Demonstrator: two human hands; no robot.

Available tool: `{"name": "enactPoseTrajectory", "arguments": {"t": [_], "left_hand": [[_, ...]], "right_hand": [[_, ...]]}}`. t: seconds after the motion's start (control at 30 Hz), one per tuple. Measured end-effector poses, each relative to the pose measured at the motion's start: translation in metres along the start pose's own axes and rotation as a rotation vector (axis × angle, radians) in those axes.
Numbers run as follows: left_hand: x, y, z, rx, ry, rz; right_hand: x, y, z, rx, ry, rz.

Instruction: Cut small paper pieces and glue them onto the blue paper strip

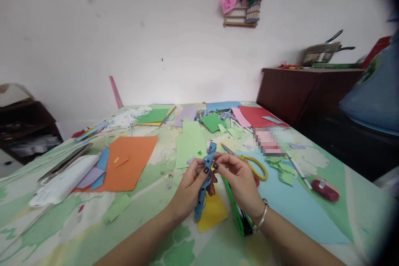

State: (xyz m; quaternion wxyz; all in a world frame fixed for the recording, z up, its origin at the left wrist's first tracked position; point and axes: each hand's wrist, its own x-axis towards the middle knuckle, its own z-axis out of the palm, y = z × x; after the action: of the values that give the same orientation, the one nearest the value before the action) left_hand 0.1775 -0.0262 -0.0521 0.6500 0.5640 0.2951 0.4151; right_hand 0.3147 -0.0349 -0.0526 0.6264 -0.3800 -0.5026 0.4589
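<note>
A narrow blue paper roll (201,199) with dark dots is held upright, slightly tilted, over the table. Around its upper part the fingers of my left hand (190,181) are closed. My right hand (238,174), with a bracelet at the wrist, pinches a small yellow piece against the roll's side. Beneath the hands lies a yellow paper sheet (215,216). A green cutter (238,212) rests under my right hand, partly hidden by it. Yellow-handled scissors (260,168) lie just beyond that hand.
Orange paper (132,162) and a white power strip (65,181) lie at left. Light blue paper (299,203), a pen (298,169) and a dark red object (325,190) are at right. Green paper (188,143), scraps and white string (127,119) lie farther back.
</note>
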Motion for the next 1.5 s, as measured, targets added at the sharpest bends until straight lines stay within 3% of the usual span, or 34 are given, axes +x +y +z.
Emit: {"name": "enactPoseTrajectory", "arguments": {"t": [0.27,0.57,0.8,0.93,1.03,1.23,1.5], "left_hand": [[0.000,-0.001,0.003,-0.008,-0.039,0.007],[0.001,-0.002,0.001,0.024,0.017,-0.014],[0.002,-0.003,-0.002,0.002,0.032,-0.008],[0.003,-0.004,-0.006,-0.072,0.054,-0.019],[0.004,-0.002,-0.008,-0.151,0.074,-0.027],[0.004,0.004,-0.010,-0.248,0.125,-0.047],[0.002,0.011,-0.015,-0.228,0.162,-0.004]], "right_hand": [[-0.002,0.000,0.004,0.039,-0.001,-0.007],[-0.004,0.001,0.005,0.090,-0.019,0.002],[0.000,-0.003,-0.001,-0.053,0.036,-0.005],[0.014,-0.009,-0.024,-0.316,0.105,-0.010],[0.029,-0.012,-0.053,-0.658,0.138,-0.051],[0.042,-0.028,-0.112,-1.072,0.446,-0.096],[0.035,-0.044,-0.154,-1.225,0.576,0.025]]}}
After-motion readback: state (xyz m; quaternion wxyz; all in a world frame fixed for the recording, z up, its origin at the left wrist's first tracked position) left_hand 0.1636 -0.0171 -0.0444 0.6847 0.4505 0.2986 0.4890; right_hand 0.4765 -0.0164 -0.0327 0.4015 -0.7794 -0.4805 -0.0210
